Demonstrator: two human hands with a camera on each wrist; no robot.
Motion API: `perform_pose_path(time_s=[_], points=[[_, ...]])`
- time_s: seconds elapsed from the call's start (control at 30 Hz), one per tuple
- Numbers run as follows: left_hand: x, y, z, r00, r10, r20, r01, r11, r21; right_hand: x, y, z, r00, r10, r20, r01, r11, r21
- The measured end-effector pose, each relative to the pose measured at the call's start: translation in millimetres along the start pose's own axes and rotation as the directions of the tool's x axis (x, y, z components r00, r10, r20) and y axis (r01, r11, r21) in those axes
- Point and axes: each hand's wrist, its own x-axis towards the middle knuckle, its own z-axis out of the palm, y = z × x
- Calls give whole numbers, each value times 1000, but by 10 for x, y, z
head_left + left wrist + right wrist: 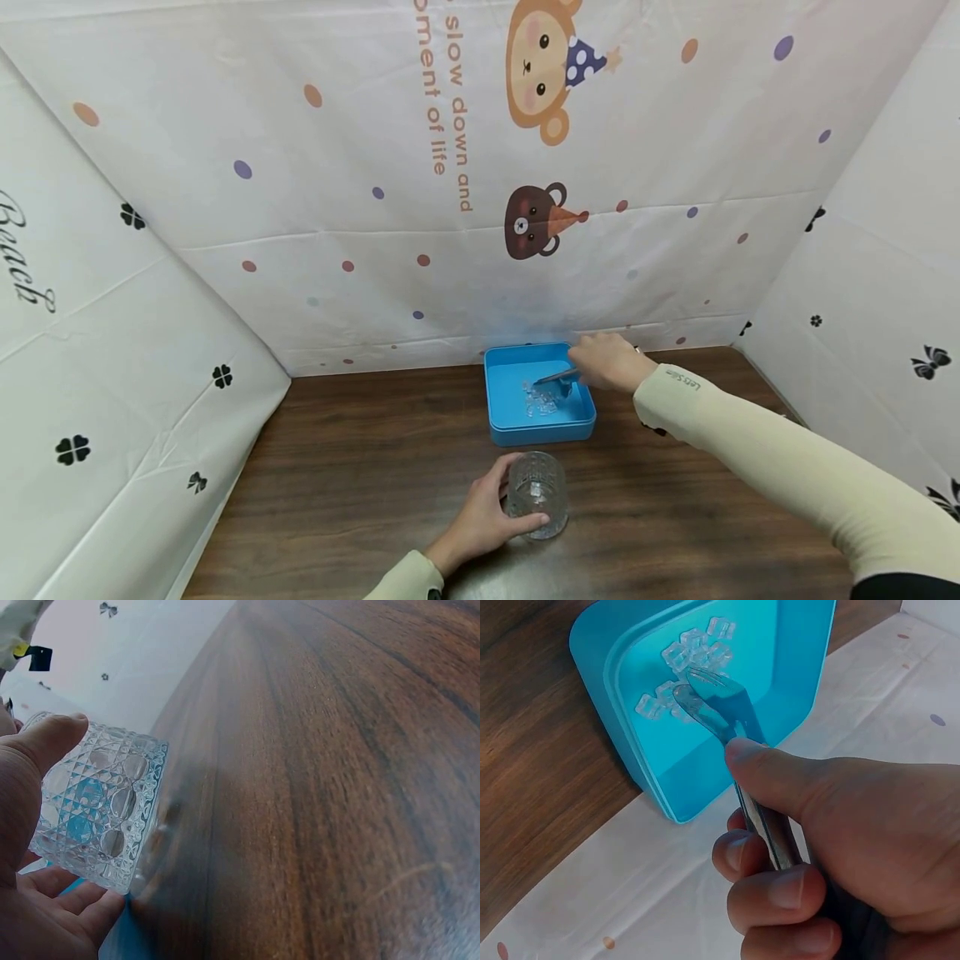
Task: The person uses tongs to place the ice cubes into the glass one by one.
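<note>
In the head view my left hand (pixel 476 518) grips a clear, patterned glass (pixel 538 493) standing on the wooden table, thumb on the near side and fingers around the far side. The left wrist view shows the diamond-cut and oval relief on the glass (pixel 112 802). Farther back, my right hand (pixel 611 362) holds metal tongs (pixel 703 715), its thumb on one arm and fingers curled round the other. Their tips are slightly apart, right at a heap of small clear cubes (pixel 676 656) inside a blue rectangular tray (pixel 542 434).
The dark wood table (pixel 375 467) runs back to a printed white cloth (pixel 420 283) with dots and bear faces, close behind the tray. More white cloth hangs at the left (pixel 150 400) and right (pixel 862 333). The glass stands in front of the tray.
</note>
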Motion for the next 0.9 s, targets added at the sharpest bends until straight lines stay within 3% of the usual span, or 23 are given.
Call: perform_pose_path(time_s=[0.37, 0.53, 0.9], points=[[-11, 16, -4, 1000, -20, 3, 20, 1000, 6, 8, 23, 29, 1000, 1, -2, -1, 1000, 11], [-8, 15, 3, 1000, -22, 1, 22, 1000, 11, -23, 86, 92, 998, -14, -69, 16, 1000, 27], [2, -8, 4, 1000, -11, 5, 11, 1000, 25, -185, 310, 237, 977, -20, -213, 66, 975, 213]])
